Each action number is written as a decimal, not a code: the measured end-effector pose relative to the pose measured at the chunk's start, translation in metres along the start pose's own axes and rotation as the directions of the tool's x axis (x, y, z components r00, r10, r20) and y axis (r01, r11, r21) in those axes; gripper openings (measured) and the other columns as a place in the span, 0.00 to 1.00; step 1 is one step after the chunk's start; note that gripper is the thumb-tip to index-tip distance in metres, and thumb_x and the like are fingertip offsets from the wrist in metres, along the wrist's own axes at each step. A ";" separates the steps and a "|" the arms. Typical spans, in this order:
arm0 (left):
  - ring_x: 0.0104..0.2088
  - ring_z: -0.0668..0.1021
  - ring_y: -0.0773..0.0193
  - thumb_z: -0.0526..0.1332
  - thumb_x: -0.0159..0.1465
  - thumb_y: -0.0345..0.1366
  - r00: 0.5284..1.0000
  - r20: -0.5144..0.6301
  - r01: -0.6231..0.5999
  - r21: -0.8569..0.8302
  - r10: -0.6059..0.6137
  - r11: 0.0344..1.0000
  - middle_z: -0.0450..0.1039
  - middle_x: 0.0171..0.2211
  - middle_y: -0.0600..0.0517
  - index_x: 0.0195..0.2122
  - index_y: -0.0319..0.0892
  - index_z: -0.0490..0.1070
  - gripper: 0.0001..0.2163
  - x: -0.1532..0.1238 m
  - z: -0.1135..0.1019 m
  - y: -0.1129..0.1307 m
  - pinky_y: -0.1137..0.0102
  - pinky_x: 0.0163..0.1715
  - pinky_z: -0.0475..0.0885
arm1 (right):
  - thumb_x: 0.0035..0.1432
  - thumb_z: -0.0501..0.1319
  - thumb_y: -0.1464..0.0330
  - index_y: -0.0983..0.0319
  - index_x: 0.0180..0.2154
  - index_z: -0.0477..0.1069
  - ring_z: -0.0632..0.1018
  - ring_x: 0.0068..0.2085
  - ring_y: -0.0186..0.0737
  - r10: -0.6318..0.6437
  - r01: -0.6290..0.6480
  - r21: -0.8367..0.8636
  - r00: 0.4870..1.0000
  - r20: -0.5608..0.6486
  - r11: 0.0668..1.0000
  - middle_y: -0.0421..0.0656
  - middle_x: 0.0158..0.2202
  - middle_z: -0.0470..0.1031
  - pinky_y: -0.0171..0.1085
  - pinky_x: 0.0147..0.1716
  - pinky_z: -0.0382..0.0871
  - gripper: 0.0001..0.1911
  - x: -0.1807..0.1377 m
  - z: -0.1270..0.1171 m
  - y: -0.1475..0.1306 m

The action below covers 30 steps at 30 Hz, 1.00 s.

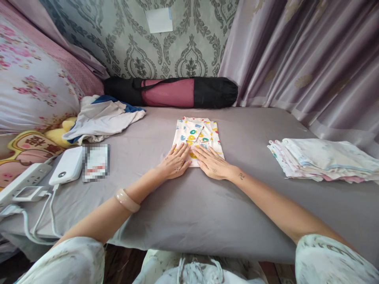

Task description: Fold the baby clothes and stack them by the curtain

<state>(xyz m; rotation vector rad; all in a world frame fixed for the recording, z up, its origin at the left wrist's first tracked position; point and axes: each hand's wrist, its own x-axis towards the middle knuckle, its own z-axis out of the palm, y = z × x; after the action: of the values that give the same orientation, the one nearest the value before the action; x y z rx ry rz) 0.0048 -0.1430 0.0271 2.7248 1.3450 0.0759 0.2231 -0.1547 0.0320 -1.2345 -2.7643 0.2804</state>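
A small folded garment [199, 134], cream with coloured prints, lies in the middle of the grey bed sheet [183, 213]. My left hand [175, 161] lies flat and open on its near left edge, fingers stretched forward. My right hand [211, 162] lies flat and open on its near right edge, fingers pointing inward. The two hands almost touch at the fingertips. A pale bangle [127, 200] sits on my left wrist.
A stack of folded light cloths [322, 159] lies at the right. A crumpled white and blue garment [100, 117] lies at the back left. A rolled mat in a black bag [171, 91] lines the wall. A power bank [66, 165], a card and a power strip [22, 182] sit at left.
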 end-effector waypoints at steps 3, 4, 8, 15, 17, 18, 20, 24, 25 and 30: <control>0.68 0.41 0.57 0.37 0.71 0.47 1.000 -0.005 -0.027 -0.009 0.027 1.000 0.39 0.69 0.44 0.68 0.36 0.43 0.29 -0.007 -0.002 0.000 0.58 0.66 0.37 | 0.68 0.38 0.62 0.60 0.68 0.43 0.44 0.69 0.44 0.038 -0.038 -0.014 0.999 -0.009 0.999 0.43 0.70 0.42 0.52 0.66 0.39 0.29 -0.008 0.000 0.001; 0.68 0.42 0.57 0.36 0.71 0.47 0.999 0.015 -0.040 -0.019 0.040 0.999 0.40 0.69 0.45 0.68 0.37 0.43 0.28 -0.008 0.000 0.000 0.58 0.66 0.38 | 0.68 0.38 0.62 0.59 0.68 0.44 0.44 0.68 0.45 0.042 -0.042 -0.014 0.999 0.001 0.999 0.43 0.69 0.43 0.52 0.66 0.40 0.29 -0.010 0.002 0.002; 0.68 0.42 0.57 0.36 0.71 0.47 0.997 0.061 -0.052 -0.046 0.054 0.998 0.39 0.69 0.46 0.68 0.40 0.43 0.27 -0.009 0.008 -0.006 0.57 0.65 0.40 | 0.68 0.40 0.63 0.58 0.67 0.46 0.45 0.68 0.46 0.037 -0.037 -0.017 0.999 0.015 0.999 0.43 0.69 0.45 0.53 0.66 0.41 0.28 -0.012 0.008 0.006; 0.68 0.43 0.56 0.36 0.71 0.49 1.000 0.016 0.007 -0.061 -0.006 0.998 0.39 0.69 0.45 0.68 0.39 0.42 0.29 -0.008 0.007 -0.014 0.56 0.66 0.41 | 0.68 0.37 0.61 0.59 0.68 0.42 0.44 0.68 0.45 0.115 -0.115 -0.009 0.993 -0.022 0.993 0.43 0.69 0.43 0.52 0.66 0.41 0.29 -0.015 0.003 0.010; 0.68 0.42 0.56 0.35 0.71 0.48 0.999 0.015 0.050 -0.065 -0.049 0.997 0.39 0.69 0.44 0.68 0.37 0.42 0.29 -0.010 0.008 -0.017 0.56 0.66 0.42 | 0.68 0.37 0.60 0.61 0.68 0.41 0.44 0.68 0.44 0.184 -0.185 -0.010 0.982 -0.044 0.983 0.45 0.69 0.42 0.51 0.66 0.41 0.30 -0.019 0.004 0.015; 0.68 0.43 0.56 0.35 0.71 0.48 0.998 0.027 0.060 -0.067 -0.058 0.996 0.39 0.69 0.44 0.68 0.37 0.43 0.29 -0.011 0.009 -0.019 0.56 0.66 0.42 | 0.68 0.37 0.60 0.62 0.68 0.41 0.44 0.68 0.44 0.208 -0.208 -0.011 0.977 -0.041 0.978 0.46 0.69 0.42 0.51 0.66 0.41 0.30 -0.021 0.006 0.017; 0.68 0.43 0.56 0.35 0.71 0.48 0.997 0.049 0.066 -0.070 -0.063 0.995 0.39 0.69 0.44 0.68 0.37 0.43 0.29 -0.013 0.012 -0.021 0.56 0.66 0.42 | 0.68 0.37 0.60 0.62 0.68 0.43 0.45 0.68 0.44 0.228 -0.228 -0.013 0.973 -0.024 0.974 0.47 0.69 0.43 0.50 0.66 0.42 0.30 -0.024 0.009 0.020; 0.68 0.44 0.54 0.35 0.70 0.48 0.996 0.066 0.064 -0.063 -0.060 0.996 0.40 0.69 0.43 0.68 0.37 0.43 0.29 -0.015 0.013 -0.023 0.54 0.65 0.43 | 0.67 0.38 0.60 0.63 0.67 0.45 0.45 0.68 0.44 0.235 -0.235 -0.007 0.972 0.007 0.972 0.47 0.69 0.44 0.50 0.66 0.42 0.30 -0.026 0.009 0.021; 0.68 0.46 0.54 0.36 0.70 0.49 0.996 0.068 0.061 -0.061 -0.056 0.996 0.41 0.69 0.43 0.68 0.37 0.44 0.29 -0.014 0.011 -0.022 0.52 0.65 0.43 | 0.67 0.37 0.60 0.63 0.67 0.46 0.46 0.68 0.44 0.237 -0.237 -0.002 0.971 0.022 0.972 0.47 0.69 0.45 0.50 0.66 0.42 0.30 -0.025 0.007 0.022; 0.67 0.51 0.52 0.37 0.70 0.48 0.992 -0.038 0.119 -0.026 -0.120 0.993 0.49 0.67 0.42 0.66 0.38 0.50 0.28 0.012 -0.001 -0.010 0.49 0.64 0.45 | 0.67 0.36 0.60 0.64 0.66 0.49 0.47 0.68 0.45 0.269 -0.271 -0.011 0.958 -0.097 0.963 0.48 0.69 0.46 0.51 0.66 0.39 0.30 0.002 -0.002 0.024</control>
<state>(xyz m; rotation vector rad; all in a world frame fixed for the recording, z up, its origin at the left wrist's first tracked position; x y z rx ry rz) 0.0043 -0.1277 0.0268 2.6298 1.5049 0.1357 0.2392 -0.1374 0.0291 -1.5892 -2.5246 0.2042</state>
